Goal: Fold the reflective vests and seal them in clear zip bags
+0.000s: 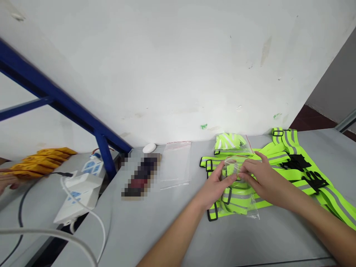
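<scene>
A clear zip-lock bag (pixel 252 208) holds a folded neon-yellow reflective strap (pixel 239 202) with grey stripes and black buckles. My left hand (pixel 215 187) grips the bag's upper left side between thumb and fingers. With its fingertips pinched, my right hand (pixel 261 178) holds the bag near its opening at the upper right. Beneath and behind the bag lie more reflective straps (pixel 297 139) with black buckles and clips, spreading to the right. Just behind my hands, another bag (pixel 233 142) with a folded strap inside rests near the wall.
Flat clear bags (pixel 175 163) lie left of my hands, beside a white oval object (pixel 149 148) and a pixelated item (pixel 141 177). Farther left are a blue metal frame (pixel 80 115), white power strips (pixel 80 196), cables, orange-yellow fabric (pixel 41 161) and another person's hand (pixel 7 180).
</scene>
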Demonstrator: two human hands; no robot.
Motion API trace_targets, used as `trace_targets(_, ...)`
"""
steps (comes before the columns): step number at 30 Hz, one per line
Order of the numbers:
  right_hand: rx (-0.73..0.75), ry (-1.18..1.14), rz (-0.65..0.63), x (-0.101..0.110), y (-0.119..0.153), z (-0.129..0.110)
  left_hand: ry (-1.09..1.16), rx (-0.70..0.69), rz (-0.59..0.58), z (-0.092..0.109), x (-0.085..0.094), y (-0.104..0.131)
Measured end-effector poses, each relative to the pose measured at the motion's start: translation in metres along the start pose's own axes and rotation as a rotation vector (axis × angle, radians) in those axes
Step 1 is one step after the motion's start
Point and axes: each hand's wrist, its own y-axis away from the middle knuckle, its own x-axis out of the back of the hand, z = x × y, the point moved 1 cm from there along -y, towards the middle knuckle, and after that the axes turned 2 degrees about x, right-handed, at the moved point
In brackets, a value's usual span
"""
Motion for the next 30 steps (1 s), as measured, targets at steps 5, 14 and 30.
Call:
trace_targets(5, -0.074, -0.298, -0.028, 0.007, -0.002, -0.003, -0.006, -0.002, 0.003, -0.001, 0.0, 0.002)
trace_targets(14, -0.269, -0.607, 0.044, 0.007, -0.007, -0.002, -0.056, -0.046, -0.023, 0.001, -0.002, 0.004)
trace_targets(30, -0.249, -0.608, -0.031, 0.03, -0.009, 0.042, 0.181, -0.028, 0.018, 0.002, 0.007, 0.005)
